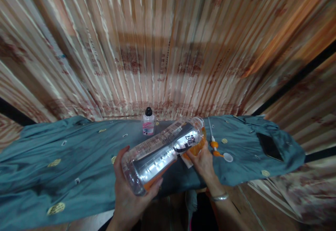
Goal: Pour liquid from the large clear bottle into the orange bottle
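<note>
My left hand [130,196] is wrapped round the base of a large clear plastic bottle [162,154] with a silver, dark-lettered label. The bottle is tilted, its neck pointing up to the right. Behind that neck, my right hand [203,162] grips an orange bottle [197,148], partly hidden by the clear one. Whether the two mouths touch, I cannot tell. Close to my right hand, an orange pump top [214,145] with a pale tube lies on the cloth, and a small white round cap [228,157] lies at its spout.
A teal cloth [89,154] covers the long surface. At its back stands a small bottle [148,123] with a black cap and pink label. A black phone [270,147] lies on the right. Patterned curtains [168,49] hang behind. A pale brush-like thing [191,201] shows below the front edge.
</note>
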A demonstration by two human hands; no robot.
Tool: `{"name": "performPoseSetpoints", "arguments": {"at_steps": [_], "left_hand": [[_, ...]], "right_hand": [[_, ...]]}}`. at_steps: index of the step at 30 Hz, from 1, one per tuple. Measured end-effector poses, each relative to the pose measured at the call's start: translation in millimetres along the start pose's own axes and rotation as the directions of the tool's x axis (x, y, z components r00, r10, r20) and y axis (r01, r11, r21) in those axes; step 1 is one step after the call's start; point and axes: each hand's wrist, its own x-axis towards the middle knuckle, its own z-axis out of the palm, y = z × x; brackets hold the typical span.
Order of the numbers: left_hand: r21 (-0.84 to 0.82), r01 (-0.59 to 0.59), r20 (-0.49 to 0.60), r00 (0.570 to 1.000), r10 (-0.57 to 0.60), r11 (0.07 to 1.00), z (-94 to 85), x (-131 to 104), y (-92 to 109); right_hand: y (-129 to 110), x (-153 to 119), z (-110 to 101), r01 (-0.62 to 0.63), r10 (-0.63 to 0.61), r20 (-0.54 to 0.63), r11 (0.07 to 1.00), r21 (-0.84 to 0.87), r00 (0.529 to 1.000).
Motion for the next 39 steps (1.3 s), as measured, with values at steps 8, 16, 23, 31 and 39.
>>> {"name": "performPoseSetpoints", "arguments": {"at_steps": [8,16,23,31,39], "left_hand": [[-0.017,0.02,-0.011,1.0,-0.02,1.0,2.5,-1.6,1.8],[-0.03,0.017,0.006,1.0,-0.017,0.999,-0.3,-0.1,-4.4],[-0.015,0.014,-0.022,1.0,-0.014,1.0,4.0,-2.6,3.2],[-0.012,0.021,-0.019,1.0,-0.021,1.0,2.8,-2.2,2.5],[0.026,-0.039,-0.01,0.999,0.039,0.999,1.2,-1.5,-1.4]], "right_hand": [[-2.0,0.2,-1.4,-0.017,0.017,0.018,1.0,0.007,1.0],[2.3,0.2,0.2,0.003,-0.003,0.008,1.0,-0.007,1.0],[5.1,0.1,2.3,0.02,-0.021,-0.011,1.0,-0.011,1.0],[-0.5,0.2,0.3,0.006,-0.006,-0.003,1.0,-0.005,1.0],[1.5,0.2,0.7,0.005,-0.005,0.008,1.0,-0.012,1.0]]}}
